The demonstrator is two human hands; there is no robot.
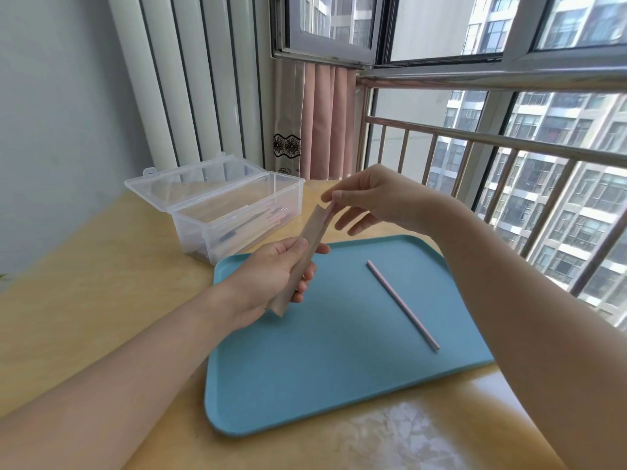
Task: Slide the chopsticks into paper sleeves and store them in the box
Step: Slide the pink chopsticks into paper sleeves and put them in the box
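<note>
Left hand [271, 273]: gripped the paper sleeve [302, 262].
Right hand [369, 198]: pinched the pink chopstick [329, 208] at the sleeve's mouth.
Hidden: most of that chopstick.

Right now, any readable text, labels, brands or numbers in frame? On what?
None readable.
Paper sleeve in the left hand: plain brown, no print visible.
Clear box: no label visible.
Blue tray and pink chopstick: unmarked.
Curtain: floral lace pattern only, no lettering.
</note>
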